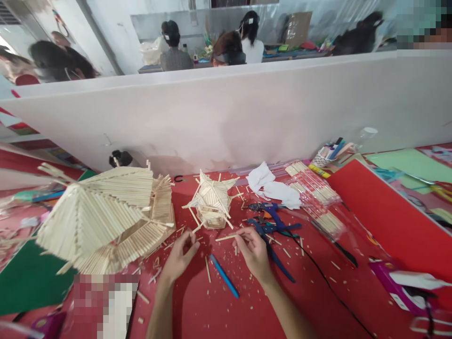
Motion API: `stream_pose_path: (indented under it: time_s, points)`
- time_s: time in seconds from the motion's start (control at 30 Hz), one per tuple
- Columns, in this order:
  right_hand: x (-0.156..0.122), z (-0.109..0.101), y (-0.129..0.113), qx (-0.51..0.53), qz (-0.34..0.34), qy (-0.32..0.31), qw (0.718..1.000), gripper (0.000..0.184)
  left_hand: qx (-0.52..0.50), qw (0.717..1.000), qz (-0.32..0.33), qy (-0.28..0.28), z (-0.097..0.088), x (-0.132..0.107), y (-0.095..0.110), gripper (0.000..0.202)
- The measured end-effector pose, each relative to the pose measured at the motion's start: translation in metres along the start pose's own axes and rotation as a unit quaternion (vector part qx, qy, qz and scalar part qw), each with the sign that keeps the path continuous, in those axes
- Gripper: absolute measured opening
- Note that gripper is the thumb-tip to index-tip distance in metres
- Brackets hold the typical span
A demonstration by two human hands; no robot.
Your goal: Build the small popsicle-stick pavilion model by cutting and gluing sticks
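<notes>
My right hand (253, 248) pinches a short thin wooden stick (226, 237) between thumb and fingers, its free end pointing left. My left hand (181, 254) is closed, fingertips together just below the small pavilion model; what it holds, if anything, is too small to make out. The small stick-built pavilion model (213, 200), with a pointed, flared roof, stands upright beyond both hands. A blue pen (224, 276) lies on the red table between my forearms. A larger stick-built pavilion model (102, 214) with a broad roof sits to the left.
Blue-handled pliers and a glue gun (273, 226) with a black cord lie right of the model. Behind them are crumpled white tissue (270, 186) and packs of sticks (318, 188). A red board (391, 216) lies far right. A white partition (226, 117) borders the table's back; stick scraps litter the surface.
</notes>
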State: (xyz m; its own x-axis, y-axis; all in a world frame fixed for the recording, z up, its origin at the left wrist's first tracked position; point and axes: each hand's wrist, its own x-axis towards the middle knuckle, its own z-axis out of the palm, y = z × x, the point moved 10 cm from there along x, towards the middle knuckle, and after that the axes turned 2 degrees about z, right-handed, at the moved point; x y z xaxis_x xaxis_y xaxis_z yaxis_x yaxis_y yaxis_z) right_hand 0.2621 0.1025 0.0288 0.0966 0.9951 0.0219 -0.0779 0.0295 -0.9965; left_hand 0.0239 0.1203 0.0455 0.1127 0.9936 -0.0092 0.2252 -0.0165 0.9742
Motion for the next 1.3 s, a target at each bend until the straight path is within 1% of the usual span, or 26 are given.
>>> stream_pose_path:
  time_s: [0.07, 0.1, 0.17, 0.2, 0.27, 0.37, 0.53, 0.63, 0.73, 0.87, 1.03, 1.17, 1.3]
  points:
    - [0.0, -0.002, -0.001, 0.006, -0.003, 0.002, 1.0, 0.02, -0.039, 0.998, -0.019, 0.049, -0.002, 0.005, -0.006, 0.026]
    - [0.0, -0.002, -0.001, 0.009, -0.005, 0.004, 1.0, 0.02, -0.063, 0.995, -0.023, 0.076, -0.003, 0.008, -0.008, 0.026]
    - [-0.001, -0.004, -0.002, 0.012, -0.008, 0.005, 1.0, 0.02, -0.119, 0.987, -0.031, 0.105, 0.0, 0.013, -0.012, 0.03]
    - [-0.001, -0.004, -0.002, 0.011, -0.009, 0.005, 1.0, 0.02, -0.149, 0.982, -0.039, 0.108, 0.002, 0.016, -0.014, 0.034]
    - [-0.002, -0.005, -0.002, 0.01, -0.01, 0.005, 1.0, 0.02, -0.203, 0.972, -0.056, 0.108, 0.008, 0.022, -0.016, 0.041]
    - [-0.003, -0.006, -0.001, 0.012, -0.006, 0.006, 1.0, 0.021, -0.271, 0.954, -0.079, 0.1, 0.014, 0.032, -0.017, 0.046]
    - [-0.003, -0.008, -0.002, 0.011, -0.001, 0.003, 1.0, 0.021, -0.384, 0.916, -0.092, 0.069, 0.025, 0.047, -0.015, 0.037]
    - [-0.002, -0.009, -0.002, 0.005, -0.003, 0.001, 1.0, 0.021, -0.427, 0.896, -0.108, 0.055, 0.032, 0.052, -0.017, 0.039]
    - [-0.001, -0.009, -0.002, -0.002, -0.005, 0.0, 1.0, 0.02, -0.446, 0.887, -0.113, 0.038, 0.037, 0.056, -0.017, 0.041]
    - [-0.002, -0.009, 0.001, -0.008, -0.001, 0.0, 1.0, 0.019, -0.448, 0.887, -0.109, 0.019, 0.042, 0.059, -0.017, 0.036]
    - [-0.002, -0.01, 0.002, -0.03, 0.002, 0.003, 1.0, 0.019, -0.448, 0.886, -0.115, 0.03, 0.037, 0.06, -0.023, 0.032]
    - [-0.002, -0.01, 0.007, -0.041, 0.008, -0.004, 0.999, 0.019, -0.44, 0.891, -0.112, 0.014, 0.036, 0.061, -0.023, 0.028]
    - [-0.001, -0.01, 0.009, -0.038, 0.007, -0.006, 0.999, 0.019, -0.443, 0.889, -0.117, 0.012, 0.037, 0.062, -0.023, 0.029]
